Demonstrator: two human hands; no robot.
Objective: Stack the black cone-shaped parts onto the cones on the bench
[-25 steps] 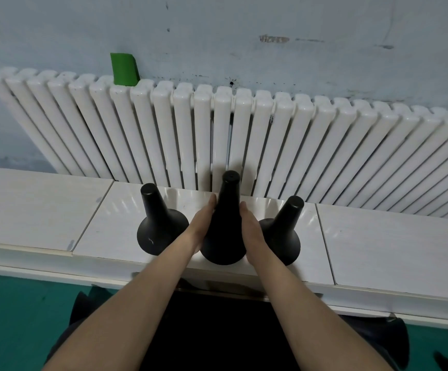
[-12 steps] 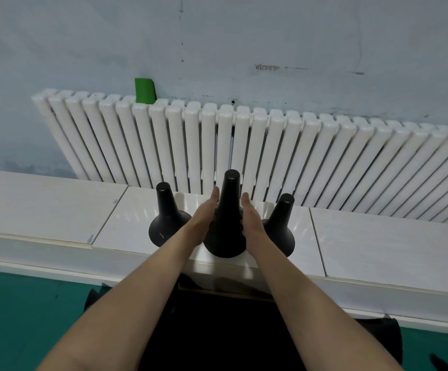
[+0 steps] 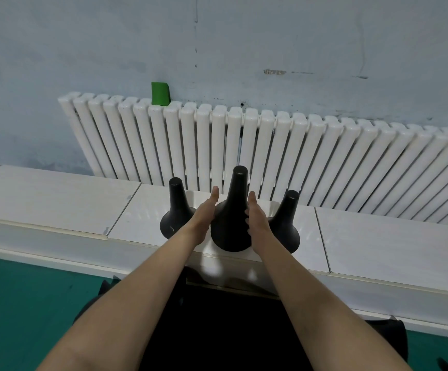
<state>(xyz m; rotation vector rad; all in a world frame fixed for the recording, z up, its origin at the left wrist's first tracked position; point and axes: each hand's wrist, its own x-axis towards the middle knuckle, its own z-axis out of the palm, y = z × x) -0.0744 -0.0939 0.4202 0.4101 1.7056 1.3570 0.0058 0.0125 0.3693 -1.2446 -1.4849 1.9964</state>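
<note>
Three black cone-shaped parts stand in a row on the white bench [image 3: 56,199]. The middle cone [image 3: 234,210] is the tallest and nearest the front edge. My left hand [image 3: 204,215] lies against its left side with fingers straight and pointing up. On the opposite flank, my right hand [image 3: 257,220] rests against the cone, fingers mostly extended. The left cone [image 3: 176,207] stands just beyond my left wrist. Partly hidden behind my right hand is the right cone [image 3: 287,218].
A white column radiator [image 3: 324,162] runs along the wall right behind the cones. A green tag [image 3: 160,93] sticks up above its left part. The floor [image 3: 29,303] below the bench is teal. Dark clothing [image 3: 230,330] fills the bottom centre.
My head has pulled back and up, so the cones look smaller and more wall shows. Both hands stay at the sides of the middle cone.
</note>
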